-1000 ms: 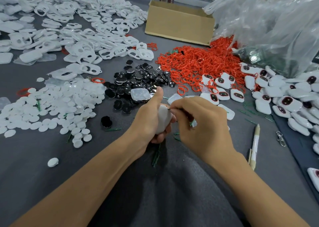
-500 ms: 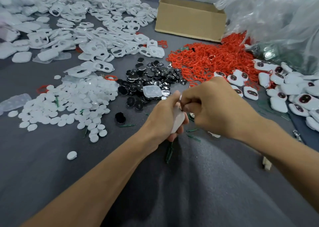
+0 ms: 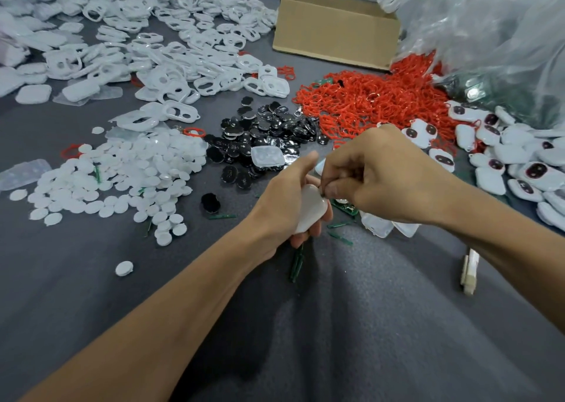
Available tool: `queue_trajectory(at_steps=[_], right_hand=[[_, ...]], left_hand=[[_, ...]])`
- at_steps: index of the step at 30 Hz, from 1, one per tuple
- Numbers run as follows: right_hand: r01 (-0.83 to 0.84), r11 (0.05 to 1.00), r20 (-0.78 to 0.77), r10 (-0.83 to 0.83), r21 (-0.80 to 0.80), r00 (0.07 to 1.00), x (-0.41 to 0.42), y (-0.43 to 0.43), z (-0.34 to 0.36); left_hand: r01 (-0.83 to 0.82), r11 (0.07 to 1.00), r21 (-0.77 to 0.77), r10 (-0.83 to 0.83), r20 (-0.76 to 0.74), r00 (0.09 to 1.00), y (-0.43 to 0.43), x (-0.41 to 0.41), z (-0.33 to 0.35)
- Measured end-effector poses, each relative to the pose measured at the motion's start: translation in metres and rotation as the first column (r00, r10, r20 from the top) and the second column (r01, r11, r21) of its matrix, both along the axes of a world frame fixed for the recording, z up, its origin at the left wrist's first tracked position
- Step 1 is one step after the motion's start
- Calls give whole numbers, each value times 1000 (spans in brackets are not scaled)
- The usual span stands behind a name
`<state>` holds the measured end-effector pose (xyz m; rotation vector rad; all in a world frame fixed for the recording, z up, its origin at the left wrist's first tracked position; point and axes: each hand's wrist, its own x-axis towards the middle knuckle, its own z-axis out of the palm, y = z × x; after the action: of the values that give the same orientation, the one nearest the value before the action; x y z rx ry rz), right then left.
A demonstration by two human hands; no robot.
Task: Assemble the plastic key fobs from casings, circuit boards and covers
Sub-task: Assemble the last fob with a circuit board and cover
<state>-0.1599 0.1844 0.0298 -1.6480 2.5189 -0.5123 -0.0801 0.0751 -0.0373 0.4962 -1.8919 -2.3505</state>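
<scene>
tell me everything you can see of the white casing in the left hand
The white casing is a smooth, rounded shell of matte plastic, plain face toward the camera. It is tilted, held above the grey cloth. The left hand grips it, thumb along one side, fingers curled beneath. The right hand pinches at its upper end; what happens there is hidden.

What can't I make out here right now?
Head view:
Whether the right hand pinches a small part or only the white casing: its fingers cover the spot.
Casing's far face: turned away, under the left hand.
Inside the cardboard box: hidden by its near wall.
Inside the plastic bag: blurred by crumpled film, cut by frame edge.
</scene>
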Motion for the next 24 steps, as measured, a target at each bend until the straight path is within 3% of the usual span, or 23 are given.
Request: queue_trajectory(at_steps=[4,7,14,24], right_hand=[[114,983,-151,-135,-142,979,16,-1,-11],[112,971,-257,-166,-209,952,34,-5,-20],[67,974,-131,-97,-218,987,18,-3,-21],[-24,997,-126,14,-78,992,21,-2,-9]], left_hand=[[-105,987,120,106,-2,994,2,-2,-1],[-144,983,115,148,-20,989,5,-3,-3],[-136,990,46,136,-10,991,4,-1,-4],[-159,975,158,172,-72,982,1,3,-3]])
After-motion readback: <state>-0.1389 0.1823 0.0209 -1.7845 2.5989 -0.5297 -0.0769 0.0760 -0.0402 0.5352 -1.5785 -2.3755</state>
